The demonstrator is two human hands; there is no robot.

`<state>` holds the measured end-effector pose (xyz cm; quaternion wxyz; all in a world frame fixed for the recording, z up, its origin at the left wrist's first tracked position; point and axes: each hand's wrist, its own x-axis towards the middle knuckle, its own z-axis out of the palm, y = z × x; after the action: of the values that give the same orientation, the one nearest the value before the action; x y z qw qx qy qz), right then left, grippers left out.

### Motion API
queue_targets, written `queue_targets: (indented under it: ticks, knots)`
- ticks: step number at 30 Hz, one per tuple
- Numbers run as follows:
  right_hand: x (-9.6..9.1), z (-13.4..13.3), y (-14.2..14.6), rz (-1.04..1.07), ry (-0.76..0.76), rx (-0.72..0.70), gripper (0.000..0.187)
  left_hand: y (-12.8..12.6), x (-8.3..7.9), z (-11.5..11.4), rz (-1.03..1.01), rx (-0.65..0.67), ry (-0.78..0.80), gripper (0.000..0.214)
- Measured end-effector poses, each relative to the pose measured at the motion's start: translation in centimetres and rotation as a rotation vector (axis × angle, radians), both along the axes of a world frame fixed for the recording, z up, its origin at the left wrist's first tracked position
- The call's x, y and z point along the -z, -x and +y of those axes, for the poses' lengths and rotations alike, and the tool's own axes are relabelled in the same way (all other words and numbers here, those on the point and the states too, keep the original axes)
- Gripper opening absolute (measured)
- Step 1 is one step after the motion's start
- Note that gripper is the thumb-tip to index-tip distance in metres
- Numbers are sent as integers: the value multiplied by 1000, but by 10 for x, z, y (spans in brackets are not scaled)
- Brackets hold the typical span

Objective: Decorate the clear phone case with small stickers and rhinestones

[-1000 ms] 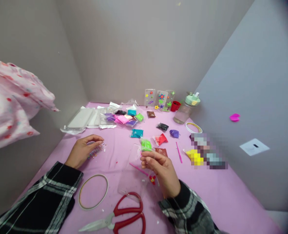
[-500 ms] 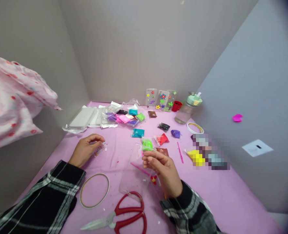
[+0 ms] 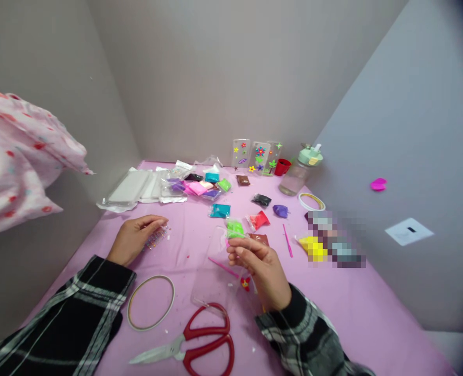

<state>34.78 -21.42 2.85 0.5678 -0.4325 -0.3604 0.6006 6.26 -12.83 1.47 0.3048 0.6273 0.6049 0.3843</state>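
Note:
My left hand is closed at the fingertips on a small clear packet of tiny coloured beads, low over the table. My right hand has thumb and fingers pinched together above a clear phone case; whatever is in the pinch is too small to make out. Under this hand lie a thin pink clay tool and a small red and yellow clay flower. A bag of green clay is just beyond the fingertips, and a brown clay bag is partly hidden behind them.
Red-handled scissors and a tape roll lie in front. Clay bags, including teal, red and yellow, are spread beyond. Decorated cases and a water bottle stand at the back. Pink patterned cloth hangs left.
The bead packet at my left hand has tilted, so more of its beads show. My right hand keeps its pinch in nearly the same place. The whole view has shifted slightly.

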Motion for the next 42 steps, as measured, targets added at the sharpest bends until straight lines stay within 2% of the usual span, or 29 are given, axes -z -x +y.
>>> queue_targets:
  ticks: [3,8,11,13,16,20,22,24,28,35,42]
  knots:
    - [0,0,0,-5,-3,0,20,10,2,1,74,9,-31,37]
    - [0,-1,-1,-16,-9,-4,20,31,10,3,229,29,-79,23]
    - [1,-1,-2,-24,-8,0,20,33,11,2,271,53,-104,19]
    - [0,-2,-1,-23,-3,-6,21,25,6,-4,262,60,-142,21]
    - [-2,-2,0,-7,13,-19,22,-4,-13,-23,208,86,-236,26]
    - [-5,-3,3,19,29,-26,25,-54,-44,-55,121,231,-438,19]
    - [-7,-3,4,29,30,-31,28,-73,-53,-64,153,300,-508,16]
    - [-8,-4,5,37,16,-43,31,-86,-55,-65,197,330,-567,13]
    - [-10,-7,5,11,-51,-85,28,-97,-46,-56,260,311,-664,10]
    - [-13,-9,6,-111,-154,-116,24,-98,-41,-56,317,259,-680,11]
    - [-10,-13,8,-175,-229,-152,23,-96,-49,-60,436,322,-743,10]
